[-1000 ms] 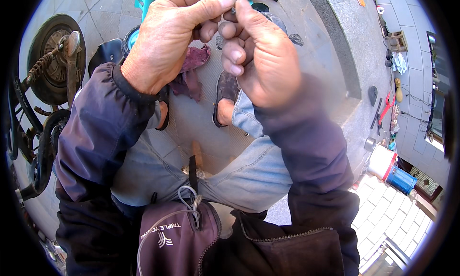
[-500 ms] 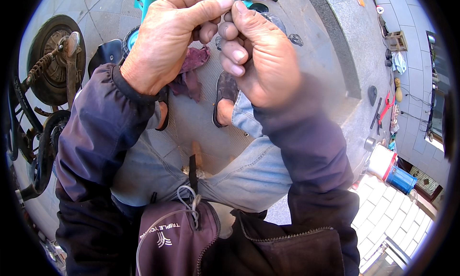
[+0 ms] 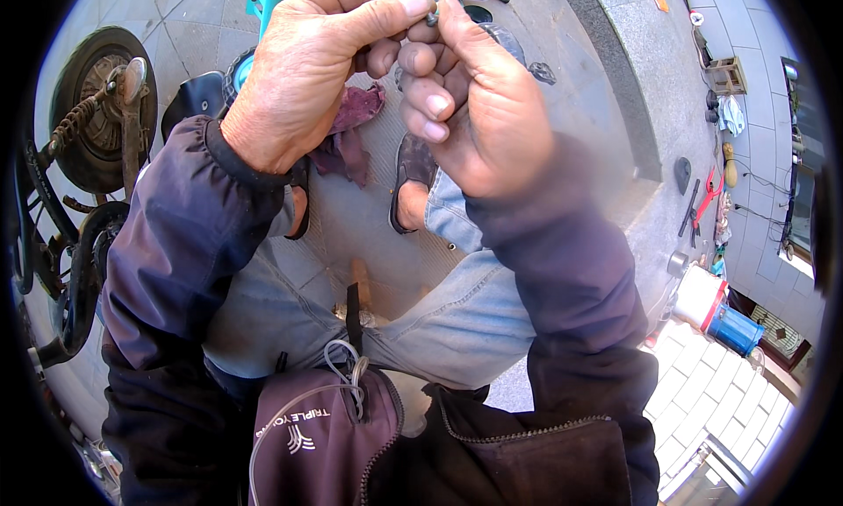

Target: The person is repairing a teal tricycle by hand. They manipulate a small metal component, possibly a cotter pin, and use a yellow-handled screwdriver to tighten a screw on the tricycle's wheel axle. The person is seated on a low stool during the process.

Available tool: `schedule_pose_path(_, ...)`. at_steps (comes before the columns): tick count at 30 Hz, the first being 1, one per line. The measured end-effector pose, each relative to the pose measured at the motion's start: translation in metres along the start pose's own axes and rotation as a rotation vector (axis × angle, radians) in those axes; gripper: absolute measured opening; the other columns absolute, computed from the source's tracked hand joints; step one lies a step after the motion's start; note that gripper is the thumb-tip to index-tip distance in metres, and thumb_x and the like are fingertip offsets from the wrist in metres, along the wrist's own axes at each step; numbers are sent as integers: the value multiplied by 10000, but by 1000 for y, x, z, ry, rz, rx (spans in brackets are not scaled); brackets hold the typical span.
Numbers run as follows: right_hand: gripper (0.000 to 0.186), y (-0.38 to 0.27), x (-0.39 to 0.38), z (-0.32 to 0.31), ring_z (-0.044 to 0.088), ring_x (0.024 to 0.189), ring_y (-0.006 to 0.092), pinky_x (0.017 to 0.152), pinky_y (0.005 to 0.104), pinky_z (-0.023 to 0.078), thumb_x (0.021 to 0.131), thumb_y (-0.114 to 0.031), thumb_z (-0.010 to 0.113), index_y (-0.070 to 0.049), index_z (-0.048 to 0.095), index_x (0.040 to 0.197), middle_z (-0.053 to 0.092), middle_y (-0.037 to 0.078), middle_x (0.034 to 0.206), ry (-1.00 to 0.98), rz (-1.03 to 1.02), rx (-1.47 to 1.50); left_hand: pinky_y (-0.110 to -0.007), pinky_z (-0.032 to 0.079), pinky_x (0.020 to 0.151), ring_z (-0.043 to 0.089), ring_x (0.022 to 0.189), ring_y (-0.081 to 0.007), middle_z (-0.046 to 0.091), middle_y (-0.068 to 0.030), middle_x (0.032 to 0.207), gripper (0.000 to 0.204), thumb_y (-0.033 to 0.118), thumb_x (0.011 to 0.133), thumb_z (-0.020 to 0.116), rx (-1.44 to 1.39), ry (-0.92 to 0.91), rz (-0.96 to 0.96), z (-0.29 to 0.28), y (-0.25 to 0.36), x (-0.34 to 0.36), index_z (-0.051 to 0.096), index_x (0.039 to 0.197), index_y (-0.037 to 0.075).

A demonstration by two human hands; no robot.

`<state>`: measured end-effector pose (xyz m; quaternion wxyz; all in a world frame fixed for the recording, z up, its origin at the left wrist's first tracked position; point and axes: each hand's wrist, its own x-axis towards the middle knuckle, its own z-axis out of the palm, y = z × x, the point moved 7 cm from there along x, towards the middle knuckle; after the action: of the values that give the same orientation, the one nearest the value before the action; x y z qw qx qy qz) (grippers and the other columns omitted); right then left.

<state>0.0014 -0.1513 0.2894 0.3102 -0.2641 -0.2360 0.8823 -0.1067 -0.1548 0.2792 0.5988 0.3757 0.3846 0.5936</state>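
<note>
Grey paved ground outdoors, with a raised stone kerb running toward the far right, lies under me as I look down past my knees. My left hand and right hand meet high at the top edge of the view, fingertips pinched together on a small dark metal part, too small to name more closely. Both hands are closed on it, thumb and forefinger of each doing the gripping. To do this well I judge the left should hold steady while the right makes the small turns, keeping the piece over my lap so a slip does not send it across the paving. Beneath the hands lie a maroon rag and my sandalled foot; a hammer handle stands between my jeans. A bicycle wheel with chain sits at the left edge, a white and blue canister at the right. Since a second ago the hands have barely moved; the right fingers have curled slightly tighter
</note>
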Motion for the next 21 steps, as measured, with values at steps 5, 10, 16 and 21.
schedule_pose_path(5, 258, 3, 2, -8, 465, 524, 64, 454, 199, 367, 956, -280, 477, -62, 554, 842, 581, 69, 759, 23, -76, -18, -169, 397, 598, 478, 627, -25, 597, 35, 743, 167, 185, 900, 592, 7, -8, -4, 2, 0, 1, 663, 959, 46)
schedule_pose_path(10, 226, 0, 4, -11, 469, 527, 64, 447, 204, 373, 950, -257, 496, -67, 564, 846, 572, 50, 744, 70, -144, -92, -162, 394, 586, 477, 622, -23, 595, 35, 740, 171, 186, 892, 604, -6, 6, -12, 3, 0, 0, 662, 958, 39)
schedule_pose_path(16, 175, -1, 1, -8, 439, 577, 56, 465, 191, 354, 954, -237, 485, -71, 537, 939, 501, -9, 768, 20, -125, -136, -167, 399, 581, 476, 616, -29, 597, 29, 745, 172, 183, 884, 616, 5, -6, -4, 1, -1, 0, 662, 965, 39)
schedule_pose_path(21, 217, 2, 1, -9, 430, 531, 56, 439, 199, 356, 973, -248, 439, -63, 522, 898, 515, 13, 745, 28, -77, -108, -173, 409, 598, 480, 628, -31, 604, 23, 760, 173, 184, 887, 611, 31, -10, -4, 1, -2, 0, 661, 976, 45)
